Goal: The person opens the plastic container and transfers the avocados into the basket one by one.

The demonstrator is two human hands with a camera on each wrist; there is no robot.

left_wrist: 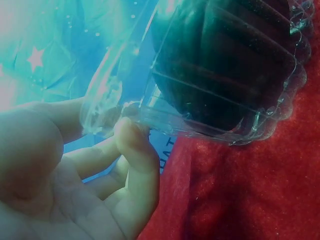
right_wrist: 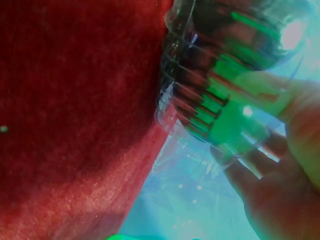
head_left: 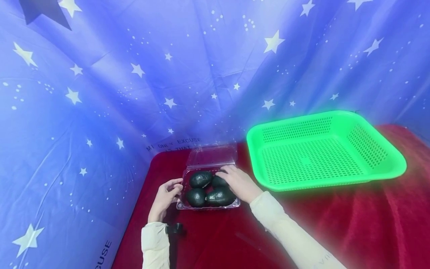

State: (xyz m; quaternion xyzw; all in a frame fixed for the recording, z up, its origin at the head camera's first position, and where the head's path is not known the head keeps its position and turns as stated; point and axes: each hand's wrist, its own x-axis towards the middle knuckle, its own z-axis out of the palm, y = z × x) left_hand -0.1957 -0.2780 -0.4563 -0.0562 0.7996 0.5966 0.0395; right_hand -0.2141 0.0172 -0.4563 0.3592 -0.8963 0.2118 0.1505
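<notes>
Blue cloth printed with white stars (head_left: 100,74) hangs behind and to the left of a counter (head_left: 336,224) covered in deep red fabric. Near the counter's back left part sits a clear plastic clamshell box (head_left: 208,203) with its lid (head_left: 212,155) hinged open and standing up at the far side. Four dark green avocados (head_left: 200,179) lie packed together inside it.

Both hands are at this box, one on each side. At the box's left edge, the left hand (head_left: 165,198) pinches the plastic rim between thumb and curled fingers (left_wrist: 135,150); the left wrist view shows the rim caught against the fingertips, with an avocado (left_wrist: 225,65) dark behind the ribbed wall. From the right side, the right hand (head_left: 239,183) reaches over the box, palm down, its fingers lying across the back right avocado (head_left: 219,182). Whether those fingers close around the fruit or only rest on it cannot be told. In the right wrist view the box (right_wrist: 215,95) shows from below, blurred, with the hand (right_wrist: 280,175) beside it.

Both arms wear cream sleeves (head_left: 289,231). To the right of the box, apart from it, a bright green perforated plastic tray (head_left: 386,168) stands on the red fabric.
</notes>
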